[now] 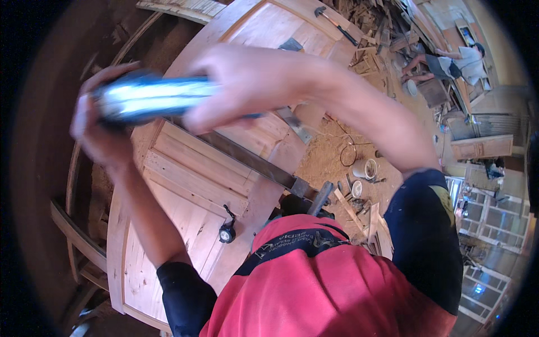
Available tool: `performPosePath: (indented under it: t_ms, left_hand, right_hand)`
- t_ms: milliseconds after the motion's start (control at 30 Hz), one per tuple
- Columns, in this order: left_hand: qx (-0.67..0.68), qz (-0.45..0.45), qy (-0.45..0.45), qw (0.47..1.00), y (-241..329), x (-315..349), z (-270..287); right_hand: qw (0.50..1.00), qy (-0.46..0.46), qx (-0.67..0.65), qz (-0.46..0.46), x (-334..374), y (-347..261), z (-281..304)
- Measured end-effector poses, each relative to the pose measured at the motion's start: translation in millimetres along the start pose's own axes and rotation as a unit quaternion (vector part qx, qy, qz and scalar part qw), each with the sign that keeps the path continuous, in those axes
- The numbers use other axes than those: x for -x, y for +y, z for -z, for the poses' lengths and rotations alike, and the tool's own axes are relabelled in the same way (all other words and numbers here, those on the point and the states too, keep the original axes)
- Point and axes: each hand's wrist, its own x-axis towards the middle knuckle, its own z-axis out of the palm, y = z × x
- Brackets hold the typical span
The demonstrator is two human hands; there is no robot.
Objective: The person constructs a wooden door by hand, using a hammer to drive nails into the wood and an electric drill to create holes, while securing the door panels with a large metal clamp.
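I hold a shiny silver-blue tool (157,96) with a long, smooth, bright face and a dark, rounded left end. Motion smears it, so its exact kind cannot be told. My left hand (101,129) wraps around the dark left end, with fingers over the top. My right hand (238,84) is closed around its right end, where a dark blue bit shows past the palm. Both hands are raised above a pale wooden panelled door (168,213), apart from its surface. A dark metal bar (247,154) lies across the door under my right hand.
A small black reel-like device (227,232) rests on the door. A hammer (336,26) lies at its far end. White buckets (365,168), a cord (349,153) and wood scraps (368,62) are on the dusty floor at right. Another person (463,63) sits far right.
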Motion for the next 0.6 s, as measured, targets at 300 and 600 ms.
performPosePath:
  t_ms: [300, 600]
  left_hand:
    - [-0.182, 0.157, -0.045, 0.97, -146.4, 147.1, -140.9]
    - [-0.465, 0.049, -0.183, 0.865, -202.0, 242.1, -236.1]
  right_hand:
    - [0.876, 0.359, 0.245, -0.21, 274.8, 148.1, 64.8]
    - [0.759, 0.391, 0.427, -0.297, 273.8, 378.9, 155.7]
